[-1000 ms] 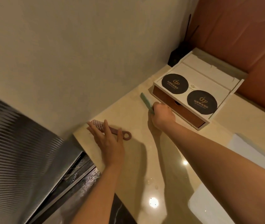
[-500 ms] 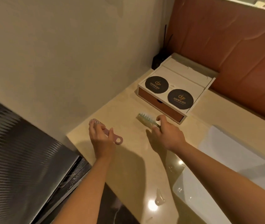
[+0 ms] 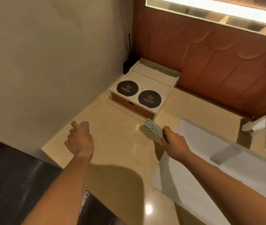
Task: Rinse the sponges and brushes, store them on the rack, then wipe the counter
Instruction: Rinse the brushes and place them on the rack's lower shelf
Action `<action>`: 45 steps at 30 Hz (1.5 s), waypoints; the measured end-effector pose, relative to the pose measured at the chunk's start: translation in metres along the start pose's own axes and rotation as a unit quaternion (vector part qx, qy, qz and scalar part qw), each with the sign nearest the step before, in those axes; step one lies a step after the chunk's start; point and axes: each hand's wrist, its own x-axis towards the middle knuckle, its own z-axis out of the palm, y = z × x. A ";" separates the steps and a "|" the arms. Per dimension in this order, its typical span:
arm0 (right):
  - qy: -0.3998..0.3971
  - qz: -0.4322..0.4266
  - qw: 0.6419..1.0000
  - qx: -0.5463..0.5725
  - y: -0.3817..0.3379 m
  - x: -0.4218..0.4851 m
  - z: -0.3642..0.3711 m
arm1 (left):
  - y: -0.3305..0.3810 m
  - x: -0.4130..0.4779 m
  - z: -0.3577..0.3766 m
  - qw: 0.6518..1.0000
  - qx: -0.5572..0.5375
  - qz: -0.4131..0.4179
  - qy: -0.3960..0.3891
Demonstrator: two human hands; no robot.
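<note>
Above the glossy beige stone counter (image 3: 117,143), the left hand (image 3: 79,141) grips a pink bristled brush (image 3: 84,126) and the right hand (image 3: 174,143) grips a pale green bristled brush (image 3: 152,129), bristles up. Just behind the green brush stands a white drawer box (image 3: 145,88) carrying two black round coasters (image 3: 149,99), and a white rectangular basin (image 3: 210,159) lies to the right.

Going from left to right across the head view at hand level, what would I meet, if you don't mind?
The dark ribbed surface → left hand, holding the pink brush → green brush → right hand gripping it → white basin.
</note>
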 end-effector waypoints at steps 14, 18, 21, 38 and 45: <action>0.025 0.037 0.999 0.025 0.050 -0.040 -0.013 | 0.023 -0.035 0.007 0.992 0.065 0.083 -0.064; 0.022 0.046 0.999 0.017 0.056 -0.044 -0.009 | 0.031 -0.032 0.010 0.992 0.064 0.061 -0.091; 0.022 0.056 0.998 0.024 0.060 -0.047 -0.005 | 0.036 -0.032 0.008 0.990 0.039 0.054 -0.128; 0.083 0.168 0.835 0.517 0.097 -0.138 -0.033 | 0.145 -0.198 -0.035 0.807 -0.310 0.218 -0.453; 0.118 0.251 0.775 0.568 0.183 -0.196 -0.028 | 0.189 -0.289 -0.015 0.744 -0.313 0.187 -0.560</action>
